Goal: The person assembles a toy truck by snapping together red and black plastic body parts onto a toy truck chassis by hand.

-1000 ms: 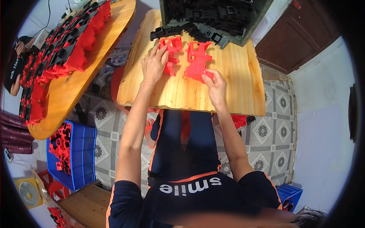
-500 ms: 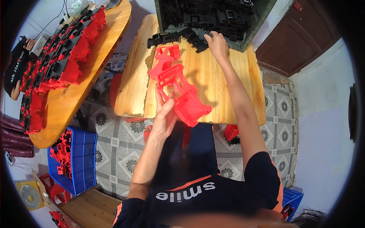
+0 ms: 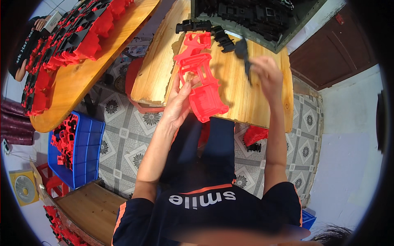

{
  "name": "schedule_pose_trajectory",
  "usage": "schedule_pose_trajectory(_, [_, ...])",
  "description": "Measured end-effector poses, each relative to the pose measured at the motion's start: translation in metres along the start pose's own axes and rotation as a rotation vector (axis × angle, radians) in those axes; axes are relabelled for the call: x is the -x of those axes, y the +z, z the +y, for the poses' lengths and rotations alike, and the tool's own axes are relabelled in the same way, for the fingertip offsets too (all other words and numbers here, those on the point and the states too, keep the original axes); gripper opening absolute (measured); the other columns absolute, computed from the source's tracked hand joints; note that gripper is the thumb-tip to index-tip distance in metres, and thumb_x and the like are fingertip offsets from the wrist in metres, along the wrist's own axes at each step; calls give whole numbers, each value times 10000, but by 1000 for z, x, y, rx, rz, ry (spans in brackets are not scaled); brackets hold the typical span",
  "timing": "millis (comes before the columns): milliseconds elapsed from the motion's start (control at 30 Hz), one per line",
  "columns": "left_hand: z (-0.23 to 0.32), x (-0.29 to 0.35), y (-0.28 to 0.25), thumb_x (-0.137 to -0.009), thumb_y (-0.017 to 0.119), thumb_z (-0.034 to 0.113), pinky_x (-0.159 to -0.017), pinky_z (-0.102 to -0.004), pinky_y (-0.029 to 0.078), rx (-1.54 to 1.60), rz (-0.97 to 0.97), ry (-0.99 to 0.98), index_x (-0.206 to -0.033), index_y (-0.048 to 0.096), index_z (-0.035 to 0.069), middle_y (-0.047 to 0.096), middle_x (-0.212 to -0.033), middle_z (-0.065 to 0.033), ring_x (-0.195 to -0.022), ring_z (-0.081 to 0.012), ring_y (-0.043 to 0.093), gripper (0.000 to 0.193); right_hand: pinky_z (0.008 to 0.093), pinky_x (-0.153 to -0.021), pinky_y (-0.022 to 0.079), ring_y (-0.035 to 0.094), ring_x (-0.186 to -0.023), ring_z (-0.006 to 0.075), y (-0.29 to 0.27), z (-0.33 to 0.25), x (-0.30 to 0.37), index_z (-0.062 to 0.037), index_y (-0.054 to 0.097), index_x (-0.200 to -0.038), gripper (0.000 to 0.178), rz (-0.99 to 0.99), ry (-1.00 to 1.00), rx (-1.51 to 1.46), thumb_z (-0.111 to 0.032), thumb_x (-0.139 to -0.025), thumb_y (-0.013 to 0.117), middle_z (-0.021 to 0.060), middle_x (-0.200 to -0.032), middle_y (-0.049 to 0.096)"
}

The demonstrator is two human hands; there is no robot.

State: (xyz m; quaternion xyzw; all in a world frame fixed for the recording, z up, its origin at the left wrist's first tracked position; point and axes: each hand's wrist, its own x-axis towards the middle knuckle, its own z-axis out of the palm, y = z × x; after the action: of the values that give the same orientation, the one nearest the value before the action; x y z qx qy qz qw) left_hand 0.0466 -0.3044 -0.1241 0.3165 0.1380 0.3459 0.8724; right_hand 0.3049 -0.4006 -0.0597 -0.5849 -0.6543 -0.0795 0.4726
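Note:
My left hand point(image 3: 179, 104) is closed round a red plastic frame point(image 3: 207, 100), held up over the near edge of the wooden table. Another red frame piece point(image 3: 198, 40) shows just beyond it; I cannot tell whether the two are joined. Over the table's right half, my right hand point(image 3: 266, 74) grips a black plastic part point(image 3: 243, 55) by one end, both slightly smeared by motion. Two more black plastic parts, one a long block point(image 3: 193, 26) and one slanted point(image 3: 223, 39), lie on the tabletop near the bin.
A dark green bin point(image 3: 283, 45) of black parts stands at the table's far side. On the left, a second wooden table point(image 3: 78, 84) carries rows of red and black assemblies. A blue crate point(image 3: 88, 151) with red parts is on the floor. A person's hand point(image 3: 40, 23) shows far left.
My right hand has drawn back from beside the bin toward me and to the right, bringing a black plastic part with it. My left hand still holds the red frame. The view has shifted.

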Motion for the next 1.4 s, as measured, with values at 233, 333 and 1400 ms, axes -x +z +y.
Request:
schedule_pose_trajectory(233, [-5, 4, -3, -896, 719, 269, -1028, -473, 459, -8, -2, -46, -1556, 57, 170, 466, -1397, -137, -1277, -265, 488, 940, 329, -673, 534, 641, -804, 237, 12, -106, 29, -36, 710, -990, 263, -216, -333, 141, -30, -727, 702, 88, -915, 599])
schedule_pose_trajectory(333, [-5, 8, 0, -867, 756, 244, -1062, -424, 429, -17, -23, -71, -1563, 2, 149, 416, -1445, -121, -1277, -228, 475, 1030, 345, -701, 530, 632, -847, 248, 14, -110, 28, -10, 689, -982, 288, -246, -378, 184, -54, -697, 685, 96, -922, 596])
schedule_pose_trajectory(1400, [127, 125, -4, -965, 495, 154, -1059, -338, 377, -525, 807, 1186, -1535, 73, 48, 432, -1378, -151, -1217, -234, 490, 717, 362, -1029, 416, 475, -1294, 260, 107, -167, -8, 33, 362, -1451, 701, -245, 112, -934, -256, -911, 703, 180, -1471, 416])
